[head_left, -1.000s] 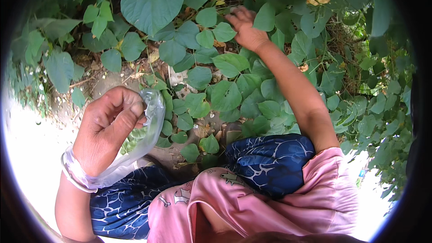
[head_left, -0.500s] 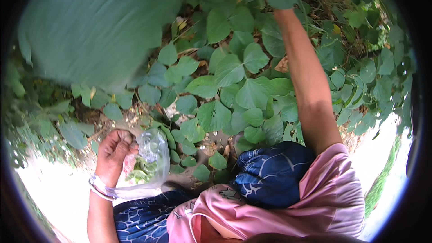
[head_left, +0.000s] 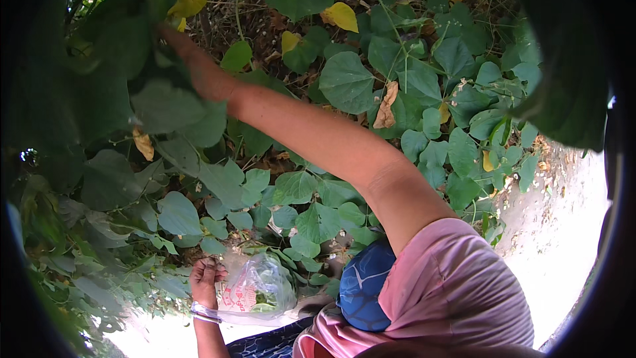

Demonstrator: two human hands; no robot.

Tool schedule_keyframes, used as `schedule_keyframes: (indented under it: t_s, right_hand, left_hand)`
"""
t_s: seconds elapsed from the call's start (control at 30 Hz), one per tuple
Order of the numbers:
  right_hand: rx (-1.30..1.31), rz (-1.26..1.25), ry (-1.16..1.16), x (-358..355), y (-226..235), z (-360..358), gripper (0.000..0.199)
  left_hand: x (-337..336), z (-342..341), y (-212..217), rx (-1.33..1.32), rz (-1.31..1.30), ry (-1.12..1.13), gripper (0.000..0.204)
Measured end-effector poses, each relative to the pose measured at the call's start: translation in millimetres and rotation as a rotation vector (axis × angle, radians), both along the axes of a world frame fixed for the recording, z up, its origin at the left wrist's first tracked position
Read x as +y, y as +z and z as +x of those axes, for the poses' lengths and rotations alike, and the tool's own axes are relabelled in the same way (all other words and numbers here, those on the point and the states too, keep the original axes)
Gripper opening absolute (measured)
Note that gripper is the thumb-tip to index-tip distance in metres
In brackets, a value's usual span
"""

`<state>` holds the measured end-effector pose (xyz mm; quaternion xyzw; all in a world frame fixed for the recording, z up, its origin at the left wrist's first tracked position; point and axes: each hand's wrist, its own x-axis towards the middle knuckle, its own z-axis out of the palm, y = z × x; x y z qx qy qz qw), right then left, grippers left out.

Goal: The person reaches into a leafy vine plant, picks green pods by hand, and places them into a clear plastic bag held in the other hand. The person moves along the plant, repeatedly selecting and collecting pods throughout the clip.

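A clear thin plastic bag (head_left: 257, 290) with a red printed patch on its side and a small heap of green pickings inside sits low in the view, a little left of centre, just above the person's lap. The left hand (head_left: 204, 280) is closed around the bag's left edge, gathering the film in its fingers, and holds it up with the mouth apparently towards the vine; a pale bangle (head_left: 203, 312) rings that wrist.

From the bag the picking spot lies up and to the left, well apart. The right arm (head_left: 331, 142), bare below a pink short sleeve (head_left: 457, 285), runs in a long diagonal from the lower right of the view to the upper left, crossing above the bag. The right hand (head_left: 192, 66) is at the far end of that diagonal, pushed in among the broad green heart-shaped vine leaves (head_left: 344, 79). Large blurred leaves close to the camera cover its fingers, so whether that grip is open or shut, or has hold of anything, cannot be told.

So the left hand is the one at the bag, and the right hand is the farther one, its forearm's long axis pointing away from the bag into the foliage.

Around them, a few yellow leaves (head_left: 341, 15) and dry brown ones hang in the vine, a blue patterned cloth (head_left: 361, 288) covers the knee beside the bag, and pale sunlit ground (head_left: 563, 225) shows at the right.
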<state>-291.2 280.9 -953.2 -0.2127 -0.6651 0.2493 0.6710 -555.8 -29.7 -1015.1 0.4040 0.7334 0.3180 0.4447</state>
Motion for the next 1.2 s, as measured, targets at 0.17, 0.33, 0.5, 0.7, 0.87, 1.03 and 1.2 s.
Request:
schedule_keyframes:
  t_s: [0.17,0.33,0.5,0.7,0.87,1.03,1.2]
  right_hand:
    - [-0.174,0.139,0.191,-28.8,8.3,0.6,0.052]
    - [0.063,-0.288,0.327,-70.8,31.1,4.7,0.050]
    - [-0.074,-0.327,-0.065,-29.2,-20.3,10.1,0.046]
    - [-0.344,0.018,-0.825,18.2,-50.4,81.3,0.025]
    - [0.609,-0.437,-0.289,-37.8,-29.8,152.0,0.022]
    - [0.979,-0.610,-0.512,-76.6,-53.8,238.8,0.015]
    - [1.153,-0.756,-0.452,-69.2,-64.7,298.9,0.026]
  left_hand:
    - [8.6,6.2,-4.0,0.009,-0.014,-0.096,0.019]
    - [13.4,6.3,-7.8,-0.007,-0.009,-0.125,0.019]
    - [0.6,1.6,-3.9,-0.014,0.037,-0.086,0.018]
    - [-1.6,0.8,-2.1,-0.040,0.050,-0.107,0.019]
    - [-2.8,3.8,-0.5,-0.061,0.048,-0.128,0.016]
    - [-1.1,9.8,-2.4,-0.110,0.034,-0.178,0.013]
    - [11.9,21.0,-3.4,-0.134,0.021,-0.215,0.013]
